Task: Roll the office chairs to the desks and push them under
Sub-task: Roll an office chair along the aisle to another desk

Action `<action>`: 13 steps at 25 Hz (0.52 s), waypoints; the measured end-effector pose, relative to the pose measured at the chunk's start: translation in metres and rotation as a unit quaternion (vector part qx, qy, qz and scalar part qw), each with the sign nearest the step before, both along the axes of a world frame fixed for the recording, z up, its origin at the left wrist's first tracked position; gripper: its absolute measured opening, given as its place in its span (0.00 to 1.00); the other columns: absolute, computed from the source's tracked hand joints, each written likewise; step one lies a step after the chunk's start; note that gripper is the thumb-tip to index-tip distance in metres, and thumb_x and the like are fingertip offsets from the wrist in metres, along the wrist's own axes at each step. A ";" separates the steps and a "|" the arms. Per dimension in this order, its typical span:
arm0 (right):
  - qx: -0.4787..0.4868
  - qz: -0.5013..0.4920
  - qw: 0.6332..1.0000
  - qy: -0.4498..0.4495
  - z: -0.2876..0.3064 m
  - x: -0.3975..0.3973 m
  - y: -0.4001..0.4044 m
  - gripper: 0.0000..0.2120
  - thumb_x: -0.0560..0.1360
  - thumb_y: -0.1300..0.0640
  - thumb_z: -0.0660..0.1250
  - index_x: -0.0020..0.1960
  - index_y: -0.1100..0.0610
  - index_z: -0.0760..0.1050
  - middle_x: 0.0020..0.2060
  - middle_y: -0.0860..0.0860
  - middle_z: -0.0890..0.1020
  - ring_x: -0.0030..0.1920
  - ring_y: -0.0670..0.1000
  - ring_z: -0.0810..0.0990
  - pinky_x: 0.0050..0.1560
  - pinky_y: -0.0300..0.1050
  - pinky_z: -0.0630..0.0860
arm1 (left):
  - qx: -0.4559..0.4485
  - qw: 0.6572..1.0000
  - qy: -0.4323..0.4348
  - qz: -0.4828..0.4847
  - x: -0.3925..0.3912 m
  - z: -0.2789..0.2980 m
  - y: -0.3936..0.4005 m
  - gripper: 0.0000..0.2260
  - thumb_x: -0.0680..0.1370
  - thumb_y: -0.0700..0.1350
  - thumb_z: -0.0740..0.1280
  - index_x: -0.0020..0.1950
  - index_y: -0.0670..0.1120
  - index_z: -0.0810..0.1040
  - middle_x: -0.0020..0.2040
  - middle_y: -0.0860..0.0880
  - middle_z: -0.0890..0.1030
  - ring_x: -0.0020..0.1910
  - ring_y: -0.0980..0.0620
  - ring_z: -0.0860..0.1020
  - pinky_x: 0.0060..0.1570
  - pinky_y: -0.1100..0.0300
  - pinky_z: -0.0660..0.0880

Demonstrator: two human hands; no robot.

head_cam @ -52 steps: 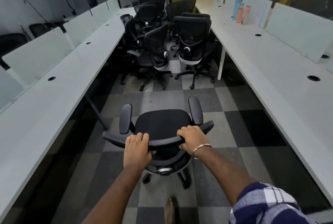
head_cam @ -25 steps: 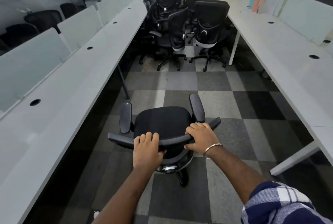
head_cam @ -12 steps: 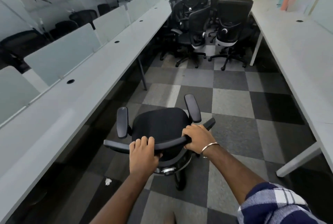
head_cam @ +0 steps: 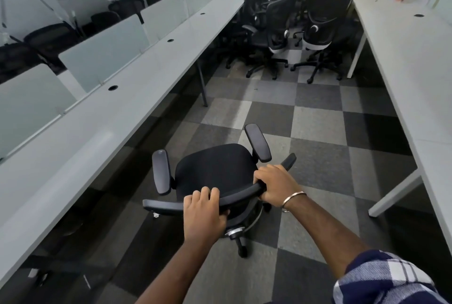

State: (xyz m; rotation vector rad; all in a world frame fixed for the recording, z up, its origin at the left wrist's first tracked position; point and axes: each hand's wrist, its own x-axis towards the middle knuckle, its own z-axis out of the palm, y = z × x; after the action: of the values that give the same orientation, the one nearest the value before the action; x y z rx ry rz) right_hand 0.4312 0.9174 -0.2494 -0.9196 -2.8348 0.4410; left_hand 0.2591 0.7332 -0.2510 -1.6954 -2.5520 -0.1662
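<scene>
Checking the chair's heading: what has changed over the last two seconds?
The chair has swung from facing straight down the aisle to angling toward the left desk, closer to its edge. Left hand and right hand still grip the backrest top; the cluster of chairs stays put.
</scene>
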 end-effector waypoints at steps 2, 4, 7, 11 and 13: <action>0.009 -0.009 1.000 0.003 -0.005 0.011 -0.029 0.12 0.64 0.57 0.72 0.45 0.49 0.74 0.42 0.44 0.75 0.47 0.53 0.75 0.51 0.47 0.67 | -0.004 1.000 -0.007 -0.011 0.009 -0.003 -0.027 0.14 0.74 0.59 0.67 0.52 0.53 0.72 0.45 0.54 0.71 0.46 0.49 0.72 0.52 0.52 0.69; 0.016 -0.022 1.000 -0.001 -0.007 0.017 -0.058 0.13 0.63 0.58 0.73 0.45 0.49 0.74 0.42 0.44 0.75 0.47 0.52 0.75 0.50 0.45 0.64 | -0.002 1.000 -0.015 -0.024 0.015 -0.004 -0.054 0.13 0.74 0.58 0.66 0.52 0.53 0.71 0.46 0.54 0.71 0.46 0.49 0.72 0.53 0.52 0.69; 0.026 -0.051 0.998 0.003 -0.009 0.023 -0.106 0.14 0.62 0.58 0.73 0.45 0.48 0.75 0.42 0.42 0.74 0.47 0.51 0.75 0.50 0.44 0.62 | 0.003 0.999 -0.024 -0.047 0.014 -0.003 -0.098 0.12 0.75 0.57 0.65 0.53 0.53 0.71 0.47 0.55 0.72 0.48 0.49 0.73 0.55 0.52 0.69; 0.029 -0.085 0.996 0.017 -0.012 0.031 -0.185 0.14 0.61 0.58 0.74 0.43 0.47 0.74 0.41 0.43 0.74 0.45 0.51 0.75 0.50 0.47 0.67 | 0.017 0.996 -0.034 -0.087 0.006 -0.008 -0.165 0.11 0.75 0.56 0.65 0.52 0.53 0.71 0.46 0.55 0.72 0.47 0.50 0.73 0.55 0.52 0.69; 0.018 -0.096 0.995 0.027 -0.013 0.036 -0.224 0.15 0.61 0.58 0.73 0.43 0.47 0.74 0.40 0.42 0.74 0.44 0.50 0.74 0.51 0.48 0.68 | 0.020 0.994 -0.032 -0.101 0.005 -0.008 -0.196 0.11 0.74 0.57 0.65 0.51 0.53 0.71 0.45 0.56 0.72 0.46 0.50 0.72 0.54 0.53 0.69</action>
State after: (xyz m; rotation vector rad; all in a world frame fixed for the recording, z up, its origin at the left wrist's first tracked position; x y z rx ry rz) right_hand 0.4674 0.6933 -0.2625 -1.1415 -2.6644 0.3840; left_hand 0.2644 0.5369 -0.2591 -1.9608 -2.3973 -0.2846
